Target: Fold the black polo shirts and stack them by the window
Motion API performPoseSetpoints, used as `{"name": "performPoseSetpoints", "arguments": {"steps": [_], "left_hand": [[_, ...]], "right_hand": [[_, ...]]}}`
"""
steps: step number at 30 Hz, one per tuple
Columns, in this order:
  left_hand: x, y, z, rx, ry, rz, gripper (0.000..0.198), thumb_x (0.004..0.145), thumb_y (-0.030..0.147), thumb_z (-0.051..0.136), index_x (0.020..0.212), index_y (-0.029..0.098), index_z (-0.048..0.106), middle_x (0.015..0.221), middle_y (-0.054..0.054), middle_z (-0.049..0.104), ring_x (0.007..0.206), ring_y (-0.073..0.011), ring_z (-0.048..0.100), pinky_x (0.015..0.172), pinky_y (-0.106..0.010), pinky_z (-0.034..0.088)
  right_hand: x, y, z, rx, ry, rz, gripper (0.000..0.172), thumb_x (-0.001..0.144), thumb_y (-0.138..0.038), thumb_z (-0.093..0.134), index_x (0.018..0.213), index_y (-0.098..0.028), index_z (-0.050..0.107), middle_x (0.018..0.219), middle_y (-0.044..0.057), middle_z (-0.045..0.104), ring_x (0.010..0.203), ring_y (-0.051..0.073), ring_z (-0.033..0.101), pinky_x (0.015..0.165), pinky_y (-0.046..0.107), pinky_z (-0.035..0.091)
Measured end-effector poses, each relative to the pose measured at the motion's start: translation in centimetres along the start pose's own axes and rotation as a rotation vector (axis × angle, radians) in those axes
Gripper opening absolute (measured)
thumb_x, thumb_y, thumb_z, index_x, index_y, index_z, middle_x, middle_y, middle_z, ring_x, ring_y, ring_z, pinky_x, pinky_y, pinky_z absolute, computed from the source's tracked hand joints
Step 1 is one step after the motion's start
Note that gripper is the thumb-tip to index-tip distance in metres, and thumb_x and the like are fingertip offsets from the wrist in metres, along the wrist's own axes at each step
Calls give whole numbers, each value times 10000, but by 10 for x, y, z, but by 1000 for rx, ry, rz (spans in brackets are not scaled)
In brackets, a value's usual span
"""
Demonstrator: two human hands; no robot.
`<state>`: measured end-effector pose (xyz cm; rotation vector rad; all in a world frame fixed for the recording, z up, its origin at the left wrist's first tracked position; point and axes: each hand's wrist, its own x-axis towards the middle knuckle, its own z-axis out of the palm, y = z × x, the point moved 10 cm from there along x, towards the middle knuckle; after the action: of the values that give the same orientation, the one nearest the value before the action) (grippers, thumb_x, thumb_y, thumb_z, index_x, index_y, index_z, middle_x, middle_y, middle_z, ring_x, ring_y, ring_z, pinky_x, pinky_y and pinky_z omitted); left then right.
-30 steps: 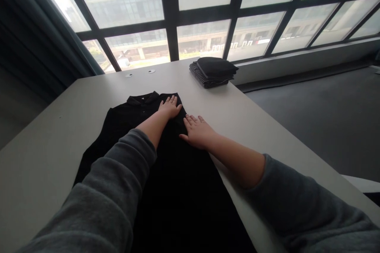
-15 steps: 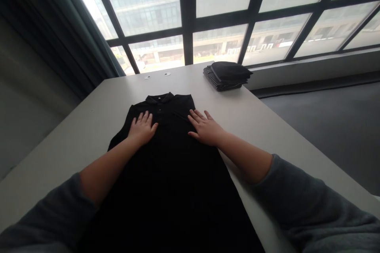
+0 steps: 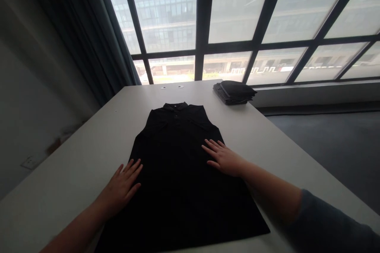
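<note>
A black collared shirt (image 3: pixel 181 178) lies spread flat, its collar toward the window and its hem near me. My left hand (image 3: pixel 123 185) rests at the shirt's left edge, open, with fingers spread partly over the fabric. On the right side of the shirt, my right hand (image 3: pixel 224 158) lies flat and open, fingers apart on the cloth. Neither hand grips anything. No sleeves stick out at the sides of the shirt; where they lie is too dark to make out.
The shirt is on a white table (image 3: pixel 285 174). A stack of folded dark clothes (image 3: pixel 236 92), one striped, sits at the far right edge. Two small white fittings (image 3: pixel 181 86) are set in the far end. Beyond stand a window (image 3: pixel 172 12) and a dark curtain (image 3: pixel 80 31).
Both hands have slid down the shirt toward me, the left one also outward to its edge. The view has tilted up, and the shirt's hem now shows.
</note>
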<state>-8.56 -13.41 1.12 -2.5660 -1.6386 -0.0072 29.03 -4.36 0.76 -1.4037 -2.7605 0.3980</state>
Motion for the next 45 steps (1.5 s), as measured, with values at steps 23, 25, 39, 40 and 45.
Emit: {"name": "performPoseSetpoints", "arguments": {"steps": [23,25,39,40,45], "left_hand": [[-82,68,-24,-113,42,223,677,1046,576,523,1650,450,244,1696,-12,305,1536,-333,407,1201,-519,448],[-84,67,-20,-113,52,218,671,1048,584,517,1649,447,253,1700,-11,305,1543,-335,396,1211,-516,433],[67,24,-54,-97,-29,-55,592,1076,499,382,1538,179,570,1611,-93,514,1491,-291,484,1240,-441,405],[103,14,-53,-76,-49,-103,591,1075,457,380,1546,145,552,1629,-113,487,1522,-286,441,1263,-433,366],[259,-42,-18,-87,-151,-311,672,1057,462,384,1613,89,432,1712,-171,300,1603,-305,277,1290,-473,286]], "right_hand": [[-160,-112,35,166,-206,196,758,1032,-760,349,1680,-415,160,1737,-39,-35,1642,316,-21,1332,633,18],[-162,-115,36,169,-210,201,760,1032,-768,333,1682,-414,158,1738,-39,-41,1643,317,-26,1331,634,16],[-68,-48,-28,28,106,208,696,1074,-561,403,1671,-204,375,1737,62,229,1641,280,157,1355,506,170],[-38,-30,-35,-12,110,240,705,1071,-534,418,1668,-162,377,1730,91,246,1637,286,173,1354,497,167],[103,66,-63,-113,105,527,701,1094,-453,344,1672,-58,307,1721,187,230,1626,295,197,1329,487,172]]}}
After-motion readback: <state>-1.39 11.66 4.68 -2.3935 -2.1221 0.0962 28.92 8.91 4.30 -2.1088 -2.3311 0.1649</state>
